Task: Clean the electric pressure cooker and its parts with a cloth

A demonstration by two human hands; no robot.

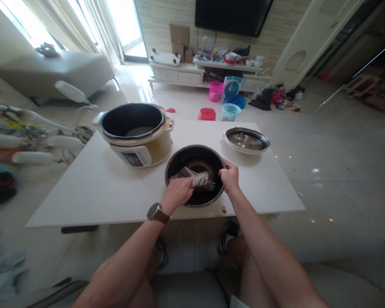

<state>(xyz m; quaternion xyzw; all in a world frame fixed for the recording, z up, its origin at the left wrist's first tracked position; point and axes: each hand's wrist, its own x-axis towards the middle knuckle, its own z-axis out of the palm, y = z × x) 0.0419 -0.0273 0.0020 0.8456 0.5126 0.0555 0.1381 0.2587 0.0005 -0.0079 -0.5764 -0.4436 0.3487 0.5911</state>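
A dark round inner pot (192, 150) sits near the front edge of the white table, its opening facing me. My right hand (230, 175) grips the pot's right rim, fingers closed round it. Inside the pot, my left hand (180, 190), with a watch on its wrist, is closed on a crumpled patterned cloth (202, 180). Part of the cloth lies against the pot's inner wall; my fingers hide some of it. Behind and to the left stands the cooker body (158, 144), a cream and gold electric cooker with a control panel and a dark interior.
The cooker's detached lid (247, 141) lies upside down on the table (115, 201) at the right. Beyond the table, a red stool-like item (207, 114), a blue basket (231, 112) and a pink basket (216, 91) stand on the floor. A white rack (45, 145) is at the left.
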